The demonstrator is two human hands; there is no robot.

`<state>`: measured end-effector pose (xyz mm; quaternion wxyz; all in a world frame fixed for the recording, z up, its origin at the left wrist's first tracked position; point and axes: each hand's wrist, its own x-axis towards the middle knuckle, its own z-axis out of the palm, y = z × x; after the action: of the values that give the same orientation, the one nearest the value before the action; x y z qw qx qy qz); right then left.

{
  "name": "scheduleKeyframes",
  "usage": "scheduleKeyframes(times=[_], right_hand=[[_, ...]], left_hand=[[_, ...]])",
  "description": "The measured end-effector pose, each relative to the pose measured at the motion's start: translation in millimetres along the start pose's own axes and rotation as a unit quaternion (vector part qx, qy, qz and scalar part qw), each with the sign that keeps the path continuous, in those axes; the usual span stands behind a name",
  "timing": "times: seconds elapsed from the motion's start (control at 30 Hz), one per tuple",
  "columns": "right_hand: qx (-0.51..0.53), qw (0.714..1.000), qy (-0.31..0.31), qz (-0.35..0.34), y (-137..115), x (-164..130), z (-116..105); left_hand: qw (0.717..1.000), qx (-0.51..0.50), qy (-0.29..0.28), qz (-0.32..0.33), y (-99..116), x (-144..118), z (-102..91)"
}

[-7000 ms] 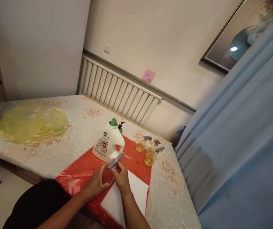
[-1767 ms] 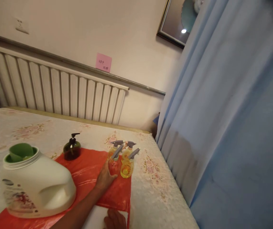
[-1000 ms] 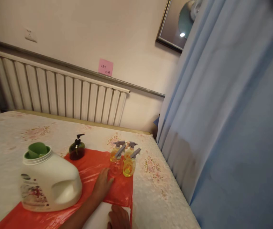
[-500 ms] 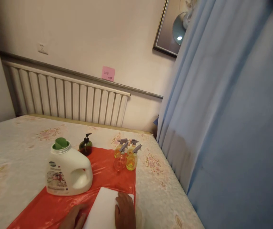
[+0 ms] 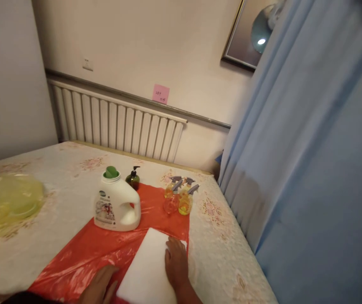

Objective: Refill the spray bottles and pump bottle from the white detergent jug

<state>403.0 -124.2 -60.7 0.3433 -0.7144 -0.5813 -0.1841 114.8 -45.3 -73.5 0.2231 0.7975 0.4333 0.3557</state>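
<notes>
A flat white slab (image 5: 149,270), its material unclear, lies on a red plastic sheet (image 5: 82,249). My right hand (image 5: 177,261) rests on its right side, palm down, fingers stretched toward the far corner. Just left of the slab, my left hand (image 5: 100,285) hovers over or touches the red sheet, its fingers extended and apart, holding nothing. Beyond the hands stands a white detergent jug (image 5: 114,207) with a green cap. Behind it is a dark green pump bottle (image 5: 133,179). Several small spray bottles (image 5: 171,204) with grey triggers are grouped at the sheet's far right.
A crumpled translucent yellow plastic bag (image 5: 6,202) lies at the left on the floral tablecloth (image 5: 63,211). A radiator (image 5: 117,122) runs along the wall behind. A blue curtain (image 5: 301,147) hangs close along the right side.
The view has turned left and tilted down, so more of the yellow bag and white slab shows. Both hands keep about the same places by the slab.
</notes>
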Motion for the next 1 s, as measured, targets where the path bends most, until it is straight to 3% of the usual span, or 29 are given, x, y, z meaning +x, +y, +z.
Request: scheduleKeyframes(times=[0.2,0.37,0.6,0.87,1.0], right_hand=[[0.012,1.0,-0.019,0.007,2,-2,0],[0.014,0.999,-0.028,0.004,4,-3,1],[0.013,0.999,-0.032,-0.002,5,-3,2],[0.012,0.999,-0.035,-0.001,6,-4,3],[0.013,0.999,-0.037,0.001,6,-4,3]], left_hand=[[0.998,0.052,-0.042,0.019,-17,-26,-18.0],[0.993,0.079,-0.076,0.036,-20,-38,-26.5],[0.991,0.101,-0.073,0.048,-18,-39,-25.4],[0.982,0.124,-0.136,0.04,9,-27,-42.5],[0.982,0.122,-0.133,0.051,5,-26,-42.3]])
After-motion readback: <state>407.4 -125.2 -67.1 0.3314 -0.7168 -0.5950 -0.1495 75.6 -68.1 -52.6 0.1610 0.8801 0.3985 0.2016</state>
